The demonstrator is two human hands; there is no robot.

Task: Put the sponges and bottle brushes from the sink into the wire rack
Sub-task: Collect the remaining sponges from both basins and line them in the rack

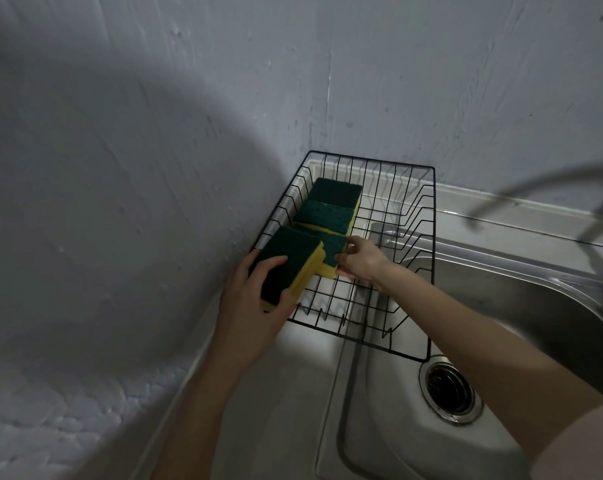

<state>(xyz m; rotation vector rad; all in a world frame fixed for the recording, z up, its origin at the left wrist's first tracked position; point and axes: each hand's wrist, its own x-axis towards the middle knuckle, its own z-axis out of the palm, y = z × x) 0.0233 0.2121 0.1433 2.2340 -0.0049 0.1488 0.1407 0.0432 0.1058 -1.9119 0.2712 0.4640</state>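
Observation:
A black wire rack [412, 355] sits across the left end of the steel sink [522, 292], in the wall corner. Along its left side lie two green-and-yellow sponges, one at the back [336, 192] and one just in front of it [324, 218]. My left hand [255, 313] holds a stack of sponges [286, 266] over the rack's left rim. My right hand [360, 259] pinches another sponge [331, 254] low inside the rack, beside that stack. No bottle brush is visible.
The sink drain [451, 388] lies just in front of the rack's near right corner. A blurred tap [549, 188] arches over the sink at the right. Grey walls close in behind and to the left.

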